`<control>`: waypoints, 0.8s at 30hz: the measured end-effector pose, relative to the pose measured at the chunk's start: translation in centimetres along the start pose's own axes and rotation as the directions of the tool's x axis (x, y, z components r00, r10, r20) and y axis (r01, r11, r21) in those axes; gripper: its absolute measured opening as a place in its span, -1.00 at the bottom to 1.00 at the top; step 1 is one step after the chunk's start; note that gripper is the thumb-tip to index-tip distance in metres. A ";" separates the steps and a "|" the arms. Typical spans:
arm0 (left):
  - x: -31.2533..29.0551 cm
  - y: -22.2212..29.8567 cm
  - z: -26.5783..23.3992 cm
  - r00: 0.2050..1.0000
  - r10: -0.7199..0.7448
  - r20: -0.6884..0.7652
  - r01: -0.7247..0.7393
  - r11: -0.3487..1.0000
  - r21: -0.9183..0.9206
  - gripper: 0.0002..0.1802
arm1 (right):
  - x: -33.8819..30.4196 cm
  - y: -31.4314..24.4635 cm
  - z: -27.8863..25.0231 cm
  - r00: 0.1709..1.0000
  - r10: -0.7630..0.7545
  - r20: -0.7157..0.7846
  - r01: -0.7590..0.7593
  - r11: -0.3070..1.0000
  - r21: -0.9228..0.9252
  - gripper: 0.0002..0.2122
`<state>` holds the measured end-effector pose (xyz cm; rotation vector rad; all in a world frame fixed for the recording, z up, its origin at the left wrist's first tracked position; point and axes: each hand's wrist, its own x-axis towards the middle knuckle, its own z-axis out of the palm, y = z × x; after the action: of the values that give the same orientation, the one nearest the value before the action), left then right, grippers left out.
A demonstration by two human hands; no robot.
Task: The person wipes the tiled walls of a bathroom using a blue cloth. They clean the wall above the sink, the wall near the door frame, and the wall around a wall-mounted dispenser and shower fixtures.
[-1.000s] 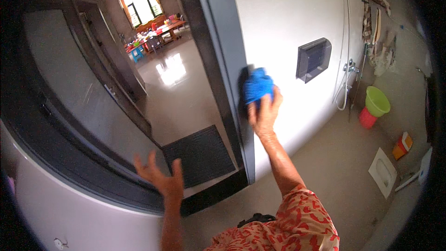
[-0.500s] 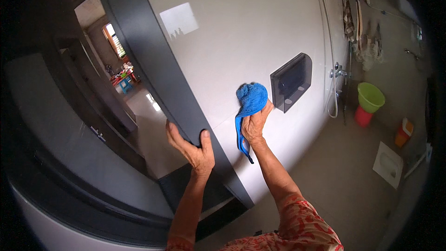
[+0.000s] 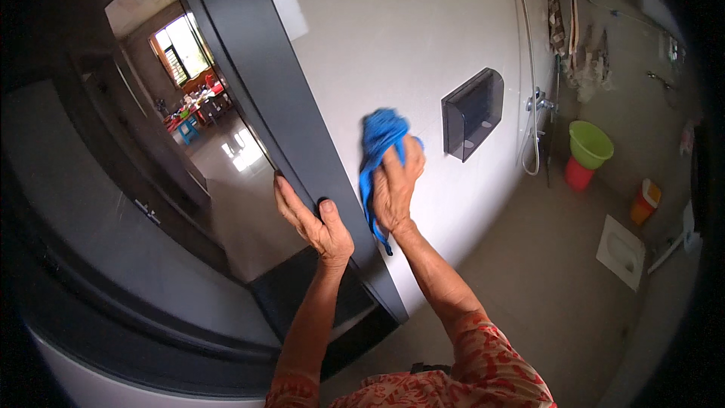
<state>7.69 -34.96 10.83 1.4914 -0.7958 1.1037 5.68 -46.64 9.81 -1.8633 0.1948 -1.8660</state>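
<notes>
A blue cloth is bunched under my right hand, pressed against the pale glossy wall. One dark-edged strip of the cloth hangs down beside the wrist. Slightly lower and to the left, my left hand rests around the dark grey door frame, thumb apart from the other fingers, with nothing held in it. To the right of the cloth, a dark see-through box is fixed to the wall.
A shower hose and tap hang farther right. In the corner a green basin sits on a red bucket, near an orange bin and a squat toilet. Left of the frame, a doorway shows a room with a window.
My right hand has moved the cloth left along the wall, closer to the door frame. The left hand stays on the frame. The view has shifted, showing more of the far room's window.
</notes>
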 end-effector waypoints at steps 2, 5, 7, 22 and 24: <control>0.1 0.0 0.1 1.000 -0.001 -0.004 0.001 1.000 -0.012 -0.28 | -1.0 -1.8 0.0 0.981 -0.185 0.053 0.182 0.982 0.059 -0.67; 0.0 -0.1 0.3 1.000 0.001 -0.007 -0.001 1.000 -0.031 -0.27 | -0.8 -2.1 -0.2 0.978 -0.203 0.053 0.197 0.976 0.094 -0.67; 0.0 -0.3 0.3 1.000 0.024 -0.007 -0.024 1.000 0.007 -0.26 | 0.8 -1.8 0.1 0.965 -0.261 0.028 0.260 0.965 0.041 -0.70; -0.2 0.0 -0.2 0.998 0.054 0.031 -0.057 0.993 0.106 -0.23 | 14.4 4.7 -0.2 0.971 -0.196 -0.139 0.183 0.978 -0.100 -0.62; -0.2 0.0 -0.2 0.999 0.046 0.030 -0.048 0.994 0.103 -0.23 | 15.0 5.5 0.0 0.973 -0.161 -0.166 0.140 0.982 -0.129 -0.61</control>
<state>7.57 -34.81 10.60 1.5842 -0.8065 1.1774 7.78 -57.96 20.92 -1.8331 0.2313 -2.1679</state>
